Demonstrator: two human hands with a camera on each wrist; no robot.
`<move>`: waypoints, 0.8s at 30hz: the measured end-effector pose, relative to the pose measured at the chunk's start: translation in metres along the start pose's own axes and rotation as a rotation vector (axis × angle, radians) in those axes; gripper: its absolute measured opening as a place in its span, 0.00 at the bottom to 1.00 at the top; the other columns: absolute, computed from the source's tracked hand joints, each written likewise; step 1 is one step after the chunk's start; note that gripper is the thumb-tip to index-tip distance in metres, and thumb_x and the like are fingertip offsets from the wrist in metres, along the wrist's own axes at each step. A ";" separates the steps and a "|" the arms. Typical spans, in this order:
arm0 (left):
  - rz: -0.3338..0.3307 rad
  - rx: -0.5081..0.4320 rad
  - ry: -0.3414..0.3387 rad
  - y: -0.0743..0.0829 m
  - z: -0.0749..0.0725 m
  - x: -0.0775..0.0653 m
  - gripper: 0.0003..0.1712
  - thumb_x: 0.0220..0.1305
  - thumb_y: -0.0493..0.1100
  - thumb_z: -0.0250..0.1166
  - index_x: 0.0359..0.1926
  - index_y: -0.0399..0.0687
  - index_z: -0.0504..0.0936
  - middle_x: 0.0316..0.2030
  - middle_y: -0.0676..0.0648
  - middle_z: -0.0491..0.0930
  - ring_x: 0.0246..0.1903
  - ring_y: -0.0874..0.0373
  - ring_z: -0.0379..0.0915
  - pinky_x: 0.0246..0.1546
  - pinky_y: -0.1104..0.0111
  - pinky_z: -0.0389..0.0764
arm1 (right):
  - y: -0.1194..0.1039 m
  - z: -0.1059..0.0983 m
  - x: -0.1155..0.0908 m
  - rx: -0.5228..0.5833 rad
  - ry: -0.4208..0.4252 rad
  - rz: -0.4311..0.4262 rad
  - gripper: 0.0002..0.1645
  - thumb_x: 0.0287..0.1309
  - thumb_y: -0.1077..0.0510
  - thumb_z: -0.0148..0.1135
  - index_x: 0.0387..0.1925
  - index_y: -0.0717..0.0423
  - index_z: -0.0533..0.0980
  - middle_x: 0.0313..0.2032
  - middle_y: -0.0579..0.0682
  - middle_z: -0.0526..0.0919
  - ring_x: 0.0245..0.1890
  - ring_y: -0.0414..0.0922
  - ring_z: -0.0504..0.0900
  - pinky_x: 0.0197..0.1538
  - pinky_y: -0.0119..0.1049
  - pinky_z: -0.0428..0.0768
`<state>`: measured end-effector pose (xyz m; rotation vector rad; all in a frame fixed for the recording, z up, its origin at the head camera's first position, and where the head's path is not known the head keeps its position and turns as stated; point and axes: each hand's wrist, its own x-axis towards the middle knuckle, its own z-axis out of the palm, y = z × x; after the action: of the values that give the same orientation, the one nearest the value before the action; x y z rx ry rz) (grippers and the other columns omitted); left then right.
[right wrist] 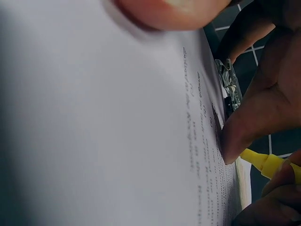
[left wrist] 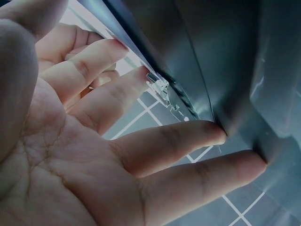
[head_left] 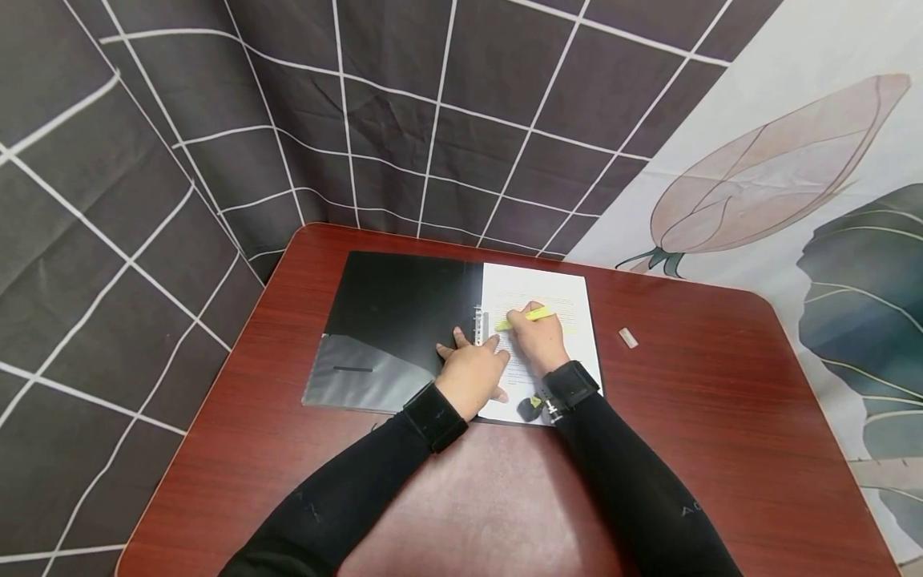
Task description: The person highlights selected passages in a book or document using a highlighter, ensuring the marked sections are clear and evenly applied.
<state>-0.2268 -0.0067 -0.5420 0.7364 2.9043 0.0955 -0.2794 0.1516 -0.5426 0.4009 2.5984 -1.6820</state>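
A black binder (head_left: 411,292) lies spread on the table, with a white printed page (head_left: 534,280) on its right side. In my right hand (head_left: 542,343) I grip a yellow highlighter (head_left: 537,314), its tip at the left end of a text line; the right wrist view also shows the highlighter (right wrist: 269,164) close over the print. Yellow streaks mark some lines. My left hand (head_left: 472,377) rests with fingers spread across the binder's inner edge and the page. In the left wrist view, its fingertips (left wrist: 211,133) touch the dark cover beside the metal clip (left wrist: 162,89).
A small pale block (head_left: 628,337) lies on the red-brown table (head_left: 692,385), right of the binder. A small dark piece with a yellow part (head_left: 531,407) shows over the page's lower edge near my right wrist. Gridded dark cloth (head_left: 389,120) hangs behind the table.
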 end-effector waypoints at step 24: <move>0.006 0.022 0.004 0.003 -0.020 -0.010 0.46 0.60 0.72 0.82 0.76 0.64 0.85 0.81 0.51 0.79 0.74 0.15 0.72 0.53 0.24 0.87 | -0.015 -0.002 -0.009 -0.119 0.004 -0.020 0.12 0.64 0.57 0.65 0.25 0.51 0.75 0.22 0.48 0.80 0.27 0.48 0.77 0.28 0.37 0.71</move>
<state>-0.2195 -0.0092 -0.5203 0.7496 2.9116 0.0667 -0.2737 0.1457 -0.5265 0.3760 2.6970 -1.5234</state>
